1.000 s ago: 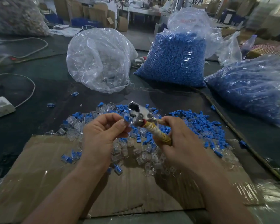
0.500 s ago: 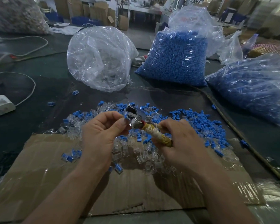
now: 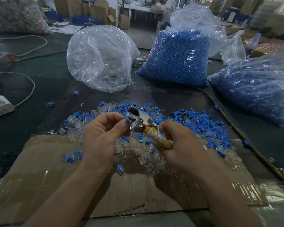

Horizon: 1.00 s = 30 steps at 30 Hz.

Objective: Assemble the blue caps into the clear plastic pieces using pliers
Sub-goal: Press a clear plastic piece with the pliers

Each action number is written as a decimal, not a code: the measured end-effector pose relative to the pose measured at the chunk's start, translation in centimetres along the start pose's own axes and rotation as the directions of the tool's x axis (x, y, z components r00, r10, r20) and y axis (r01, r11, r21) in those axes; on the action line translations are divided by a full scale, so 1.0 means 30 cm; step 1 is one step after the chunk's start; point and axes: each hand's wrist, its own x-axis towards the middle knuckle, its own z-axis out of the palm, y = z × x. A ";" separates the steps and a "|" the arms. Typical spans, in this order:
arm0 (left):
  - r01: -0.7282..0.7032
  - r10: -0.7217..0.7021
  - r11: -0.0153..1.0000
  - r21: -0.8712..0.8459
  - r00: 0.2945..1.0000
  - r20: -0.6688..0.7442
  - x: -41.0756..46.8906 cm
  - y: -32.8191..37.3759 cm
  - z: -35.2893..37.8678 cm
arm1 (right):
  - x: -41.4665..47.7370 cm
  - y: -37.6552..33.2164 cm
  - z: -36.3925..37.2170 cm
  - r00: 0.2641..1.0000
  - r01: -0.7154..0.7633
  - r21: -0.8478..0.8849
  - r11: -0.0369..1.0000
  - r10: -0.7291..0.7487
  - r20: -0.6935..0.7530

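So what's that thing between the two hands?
In the head view, the pliers: the right hand grips their taped handle, the left hand pinches a small piece at their head.

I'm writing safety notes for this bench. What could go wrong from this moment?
1. The left hand pinches a small piece right against the head of the pliers, which the right hand holds by the wrapped handles. A squeeze may nip the fingertips.
2. Loose blue caps and clear pieces lie mixed on the cardboard. A finished part dropped there may be hard to find.
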 end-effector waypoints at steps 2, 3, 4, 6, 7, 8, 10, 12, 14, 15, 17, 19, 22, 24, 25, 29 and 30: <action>0.005 -0.005 1.000 -0.003 1.000 0.007 0.001 0.003 0.000 | 0.001 -0.002 0.003 1.000 0.004 -0.016 1.000 -0.004 -0.003; 0.006 -0.006 1.000 -0.008 1.000 0.013 0.003 0.005 0.000 | 0.000 -0.003 0.003 1.000 0.007 -0.032 0.999 -0.007 -0.002; 0.006 -0.006 1.000 -0.013 1.000 0.018 0.001 0.007 -0.002 | -0.001 -0.003 0.003 1.000 0.010 -0.045 0.999 -0.010 -0.004; 0.004 -0.003 1.000 -0.024 1.000 0.027 0.000 0.011 -0.003 | -0.003 -0.002 0.002 1.000 0.012 -0.049 0.999 -0.014 -0.022; 0.003 -0.002 1.000 -0.031 1.000 0.027 0.000 0.012 -0.003 | -0.002 0.000 0.000 0.999 0.014 -0.046 0.999 -0.015 -0.029; 0.005 -0.005 0.999 -0.034 1.000 0.023 0.001 0.010 -0.003 | -0.002 0.002 0.000 0.999 0.014 -0.046 0.999 -0.016 -0.033; 0.016 -0.016 1.000 -0.022 1.000 0.015 0.004 0.006 -0.005 | 0.001 0.004 0.007 0.999 0.017 -0.050 0.999 -0.019 -0.034; 0.016 -0.016 1.000 0.004 1.000 0.013 0.007 0.005 -0.005 | 0.002 0.008 0.012 0.999 0.023 -0.042 0.999 -0.024 -0.033; 0.007 -0.007 0.999 0.036 1.000 0.012 0.009 0.011 -0.011 | 0.002 0.019 0.010 0.998 0.013 -0.038 0.999 -0.015 -0.055; 0.001 -0.002 0.999 0.052 1.000 0.008 0.014 0.017 -0.018 | 0.004 0.029 0.006 0.997 0.006 -0.053 0.999 -0.010 -0.080; -0.025 0.026 0.993 0.119 1.000 -0.005 0.027 0.031 -0.039 | 0.009 0.056 -0.002 0.990 -0.020 -0.099 0.995 0.007 -0.138; -0.071 0.074 0.967 0.247 0.997 -0.005 0.043 0.047 -0.068 | 0.013 0.084 -0.008 0.984 -0.070 -0.101 0.992 0.052 -0.170; -0.049 0.041 0.903 0.427 0.999 0.029 0.059 0.073 -0.106 | 0.022 0.124 -0.007 0.980 -0.156 -0.117 0.981 0.139 -0.143; 0.022 -0.051 0.875 0.483 0.998 0.047 0.069 0.089 -0.128 | 0.024 0.146 -0.008 0.974 -0.208 -0.159 0.965 0.190 -0.120; 0.063 -0.107 0.852 0.519 0.993 0.056 0.074 0.096 -0.135 | 0.025 0.155 -0.010 0.971 -0.228 -0.180 0.957 0.210 -0.116; 0.163 -0.288 0.688 0.707 0.956 0.059 0.073 0.101 -0.145 | 0.029 0.173 -0.015 0.959 -0.282 -0.237 0.930 0.268 -0.090; 0.177 -0.306 0.653 0.737 0.951 0.043 0.074 0.101 -0.148 | 0.031 0.175 -0.014 0.957 -0.291 -0.240 0.926 0.279 -0.086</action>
